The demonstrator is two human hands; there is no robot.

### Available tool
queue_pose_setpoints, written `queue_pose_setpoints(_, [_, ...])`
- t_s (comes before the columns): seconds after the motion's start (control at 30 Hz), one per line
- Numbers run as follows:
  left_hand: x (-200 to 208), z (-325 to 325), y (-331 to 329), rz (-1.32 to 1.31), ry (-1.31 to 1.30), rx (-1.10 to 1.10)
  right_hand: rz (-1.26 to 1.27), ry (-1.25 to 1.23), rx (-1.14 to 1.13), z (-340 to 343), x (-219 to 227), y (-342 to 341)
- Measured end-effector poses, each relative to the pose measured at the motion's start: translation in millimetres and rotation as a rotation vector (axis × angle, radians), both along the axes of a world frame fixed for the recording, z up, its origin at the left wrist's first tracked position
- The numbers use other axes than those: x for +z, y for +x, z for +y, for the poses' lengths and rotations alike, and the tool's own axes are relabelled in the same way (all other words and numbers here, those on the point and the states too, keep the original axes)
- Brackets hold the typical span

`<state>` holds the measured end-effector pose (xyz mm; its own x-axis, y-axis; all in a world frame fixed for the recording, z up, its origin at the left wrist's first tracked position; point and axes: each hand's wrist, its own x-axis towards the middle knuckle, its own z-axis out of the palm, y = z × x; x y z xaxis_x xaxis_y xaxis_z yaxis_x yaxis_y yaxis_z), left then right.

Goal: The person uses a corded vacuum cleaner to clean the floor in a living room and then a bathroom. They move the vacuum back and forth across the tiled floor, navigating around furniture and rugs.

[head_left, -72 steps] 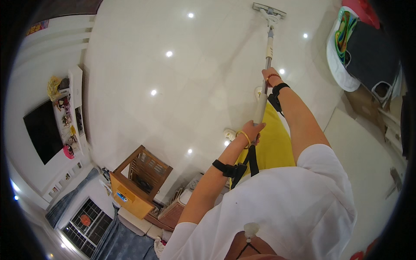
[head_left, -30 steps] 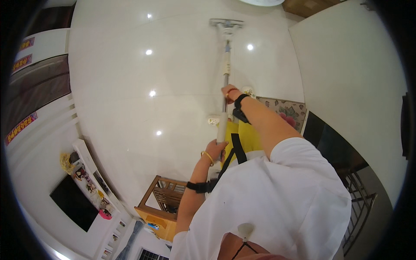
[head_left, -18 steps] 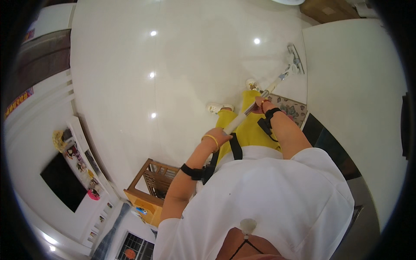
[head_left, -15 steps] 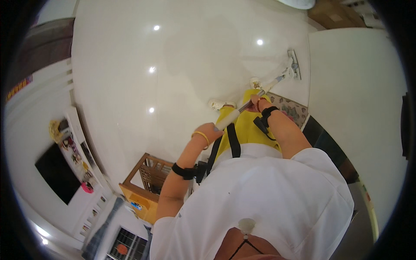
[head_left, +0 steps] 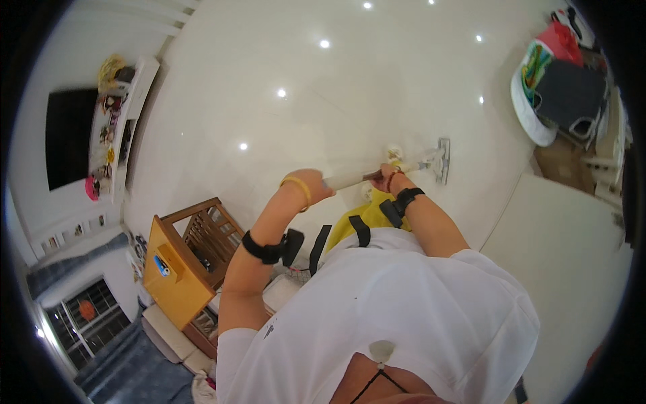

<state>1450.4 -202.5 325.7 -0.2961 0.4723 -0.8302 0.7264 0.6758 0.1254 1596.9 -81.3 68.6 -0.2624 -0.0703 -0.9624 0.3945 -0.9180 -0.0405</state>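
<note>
A mop with a flat, pale head (head_left: pixel 443 161) lies slantwise before my body, the head on the floor to the right. My left hand (head_left: pixel 311 188) is closed around the end of its white handle (head_left: pixel 346 181). Farther down the shaft, toward the head, my right hand (head_left: pixel 385 176) is wrapped round the pole. Black straps with small dark devices sit on both forearms. A pale shoe (head_left: pixel 393 155) shows just beyond my right hand, and yellow trousers (head_left: pixel 350 219) are below the handle.
A wooden stand with an orange-brown top (head_left: pixel 171 283) is at the left. Beyond it are a wall shelf (head_left: pixel 141 87) and a dark television (head_left: pixel 70 138). A white panel-like surface (head_left: pixel 558 249) is on the right. A rounded white item (head_left: pixel 528 111) with a dark bag (head_left: pixel 572 91) stands far right.
My body has turned left, so the room has swung round and the cluttered far-right corner shows. The mop head is nearer and the handle lies more level. Both hands keep their hold.
</note>
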Motion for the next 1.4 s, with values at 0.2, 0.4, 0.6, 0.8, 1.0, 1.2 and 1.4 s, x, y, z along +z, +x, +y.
queue_pose_setpoints(0.2, [3,58,-61,-0.007,-0.010,-0.101,-0.025,-0.021,-0.018,48,-7,-47])
queue_pose_setpoints(0.4, [-2,104,-177,-0.017,-0.006,-0.102,0.032,0.008,-0.026,89,-18,-156])
queue_pose_setpoints(0.6, [-16,95,-304,-0.021,-0.071,0.102,-0.017,-0.024,0.167,106,-31,-307])
queue_pose_setpoints(0.8, [24,-43,-380,0.062,-0.150,0.485,0.046,-0.167,0.405,-28,-31,-451])
queue_pose_setpoints(1.0, [91,-149,-367,0.202,-0.250,0.805,0.020,-0.348,0.702,-187,14,-512])
queue_pose_setpoints(1.2, [112,-192,-313,0.187,-0.103,1.094,0.304,-0.259,0.922,-210,55,-487])
queue_pose_setpoints(1.4, [53,-154,-274,-0.052,0.235,1.510,0.960,0.766,1.822,-129,8,-509])
